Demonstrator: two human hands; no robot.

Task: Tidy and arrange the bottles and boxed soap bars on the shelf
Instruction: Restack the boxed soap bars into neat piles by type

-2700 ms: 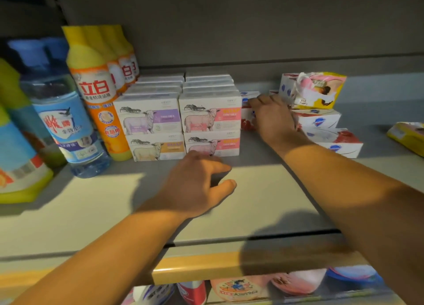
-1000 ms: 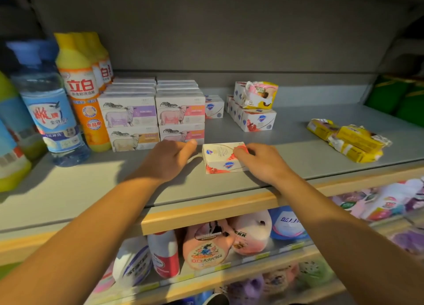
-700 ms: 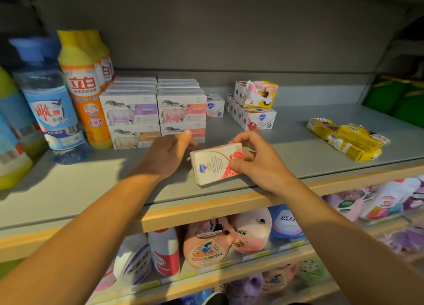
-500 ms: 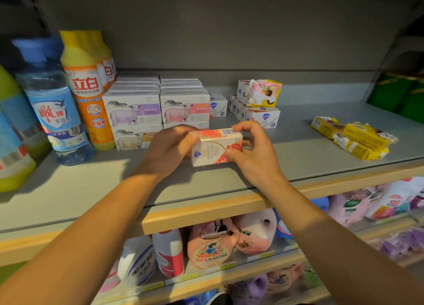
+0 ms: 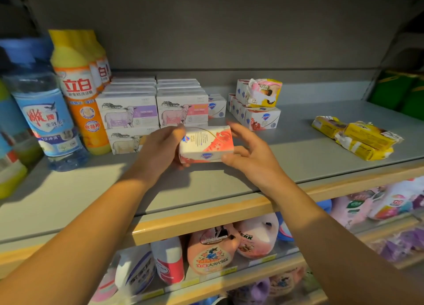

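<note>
Behind, on shelf (image 5: 298, 153): stacked sheep boxes (image 5: 128, 114), bottles (image 5: 80, 93) left, yellow packs (image 5: 358, 139) right. Soap box (image 5: 206, 144) lifted above shelf, gripped by left hand (image 5: 160, 150) at its left end, right hand (image 5: 250, 157) pinching right end, fingers half spread

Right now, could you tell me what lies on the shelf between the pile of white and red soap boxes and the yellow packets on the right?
In the head view, nothing: only bare grey shelf separates the soap box pile from the yellow packets.
</note>
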